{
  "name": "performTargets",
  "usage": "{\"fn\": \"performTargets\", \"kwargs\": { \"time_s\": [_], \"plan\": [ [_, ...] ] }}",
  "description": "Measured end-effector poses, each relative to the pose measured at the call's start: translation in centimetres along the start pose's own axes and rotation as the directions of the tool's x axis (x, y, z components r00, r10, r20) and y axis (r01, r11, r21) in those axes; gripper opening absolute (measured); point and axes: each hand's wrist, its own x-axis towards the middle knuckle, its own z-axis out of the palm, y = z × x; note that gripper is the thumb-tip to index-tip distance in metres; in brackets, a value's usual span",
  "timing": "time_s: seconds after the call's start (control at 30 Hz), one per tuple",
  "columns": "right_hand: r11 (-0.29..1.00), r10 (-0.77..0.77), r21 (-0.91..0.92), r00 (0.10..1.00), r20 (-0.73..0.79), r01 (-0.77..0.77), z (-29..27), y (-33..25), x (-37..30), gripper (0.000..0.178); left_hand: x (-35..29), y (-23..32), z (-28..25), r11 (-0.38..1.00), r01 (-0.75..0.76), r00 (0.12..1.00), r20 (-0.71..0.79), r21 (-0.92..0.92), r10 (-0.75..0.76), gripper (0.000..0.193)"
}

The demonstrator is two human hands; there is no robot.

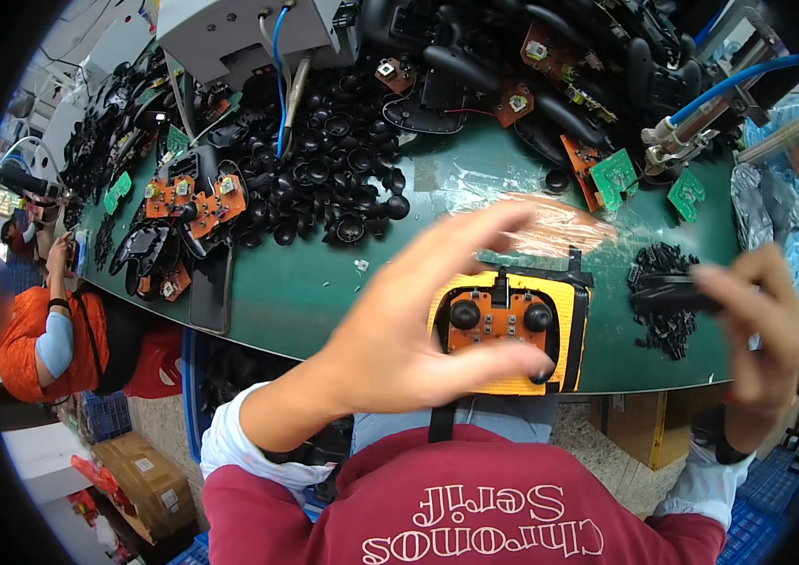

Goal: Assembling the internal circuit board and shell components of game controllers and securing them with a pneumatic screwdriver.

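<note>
On the near edge of the table stands a yellow fixture (571,330) with black strips. Set in it is a game controller half with an orange circuit board (482,330) and black thumbstick caps (465,314). My left hand (399,325) reaches over its left side, thumb and fingers spread wide. The thumb lies across the board's lower part; whether it presses the cap there I cannot tell. To the right, my right hand (759,330) is blurred beside a pile of small black parts (663,334). A dark, long shape (671,293) shows at its fingertips; whether it is held is unclear.
Many black thumbstick caps (324,179) heap up at the back left, under a grey machine (239,38). Controller shells (461,66) and green boards (614,177) lie at the back right near a metal cylinder (677,146). A person in orange (65,344) sits at left.
</note>
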Motion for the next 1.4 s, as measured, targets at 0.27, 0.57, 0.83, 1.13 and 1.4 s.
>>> {"fn": "performTargets", "kwargs": {
  "time_s": [0.27, 0.57, 0.83, 1.13, 1.4],
  "plan": [
    [0.975, -0.222, -0.046, 0.928, -0.299, 0.219, 6.2, -4.0, 4.7, 0.077, -1.9, 1.5, 1.1, 0.815, 0.123, 0.962, -0.132, -0.566, -0.237, 0.042],
    [0.98, 0.089, 0.195, 0.973, -0.215, -0.047, 11.7, -3.9, 0.1, 0.06, -5.7, 0.2, 0.1, 0.902, 0.344, 0.89, -0.217, -0.26, -0.402, 0.062],
    [0.94, 0.15, 0.319, 0.986, -0.079, -0.118, 15.8, -3.1, -1.7, 0.059, -7.5, -2.8, 1.8, 0.903, 0.253, 0.967, -0.119, 0.349, -0.225, 0.07],
    [0.917, 0.193, 0.351, 0.981, 0.024, -0.189, 16.2, -2.4, -1.7, 0.061, -7.0, -3.3, 2.2, 0.889, 0.324, 0.946, -0.09, 0.325, -0.312, 0.063],
    [0.589, 0.434, 0.726, 0.897, 0.086, -0.355, 16.5, -3.1, -1.8, 0.054, -7.0, -3.9, 2.9, 0.908, 0.259, 0.966, -0.081, 0.331, -0.246, 0.072]
  ]
}}
